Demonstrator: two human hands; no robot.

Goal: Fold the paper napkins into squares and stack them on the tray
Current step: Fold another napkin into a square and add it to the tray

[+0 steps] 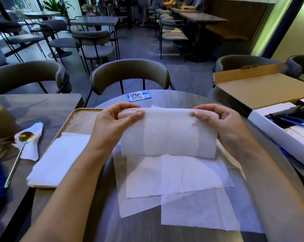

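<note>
The person is holding one paper napkin (pixel 167 132) up over the middle of the round tabletop (pixel 278 198), folded over so that its doubled top edge is running between the two hands. The left hand (pixel 115 122) is pinching the napkin's upper left corner, thumb in front and fingers curled behind the fold. The right hand (pixel 221 124) is pinching the upper right corner in the same way, thumb pressing on the front face. The napkin's lower edge is hanging free above a loose pile of flat napkins (pixel 181 187), which is lying spread and overlapping on the tabletop toward its near edge.

A wooden tray (pixel 81 119) with a gold rim is sitting at the left edge of the tabletop, reaching onto the neighbouring one. A stack of folded napkins (pixel 60 158) is lying on the tray's near half, under the left forearm. Beyond the tray to the left, a gold spoon (pixel 19 152) is resting with its bowl on a crumpled napkin (pixel 31 144). A blue card with a code (pixel 139 96) is lying at the far edge of the tabletop. At the right edge, a white box (pixel 277 127) holding blue pens (pixel 294 122) is sitting beside an open cardboard box (pixel 263 88).
</note>
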